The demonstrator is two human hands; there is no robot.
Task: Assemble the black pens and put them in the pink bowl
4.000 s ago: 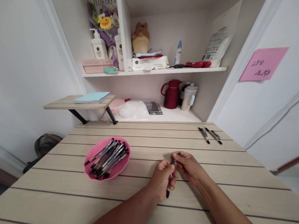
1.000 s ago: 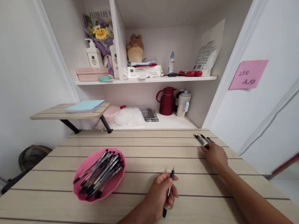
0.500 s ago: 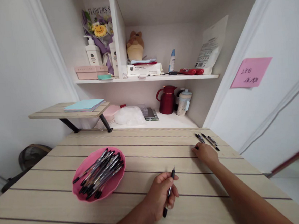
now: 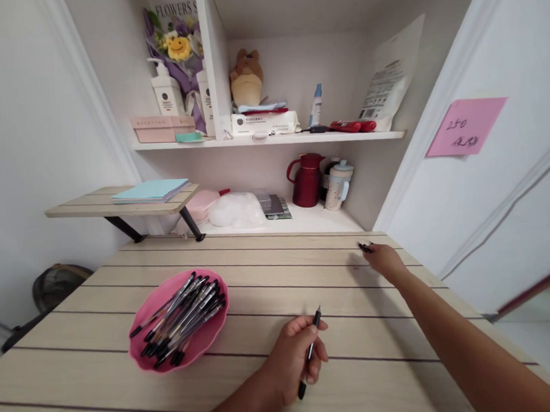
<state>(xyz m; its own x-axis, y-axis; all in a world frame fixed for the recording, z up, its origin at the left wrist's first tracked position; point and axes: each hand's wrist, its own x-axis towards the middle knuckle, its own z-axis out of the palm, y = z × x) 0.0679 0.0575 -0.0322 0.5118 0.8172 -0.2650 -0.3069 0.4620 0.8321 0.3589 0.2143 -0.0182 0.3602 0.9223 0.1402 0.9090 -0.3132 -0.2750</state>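
Observation:
My left hand (image 4: 296,354) rests on the wooden table (image 4: 270,274) near its front edge and is closed round a black pen (image 4: 310,348), tip pointing away from me. My right hand (image 4: 383,259) is stretched out to the table's far right. Its fingers curl down over the few loose black pens lying there, and only a dark pen end (image 4: 364,246) sticks out past the fingers. A pink bowl (image 4: 144,313) filled with several black pens (image 4: 182,317) sits to the left of my left hand.
Behind the table are a small raised wooden shelf (image 4: 102,207) with a blue notebook (image 4: 151,190), a red jug (image 4: 307,179), a cup (image 4: 338,185) and a white bag (image 4: 235,209). The upper shelf holds bottles, boxes and a plush toy. A pink note (image 4: 466,126) hangs on the right door.
My right hand left the pen that both hands held, reached to the loose pens at the far right, and has now slid forward over them. My left hand stays put, holding its pen.

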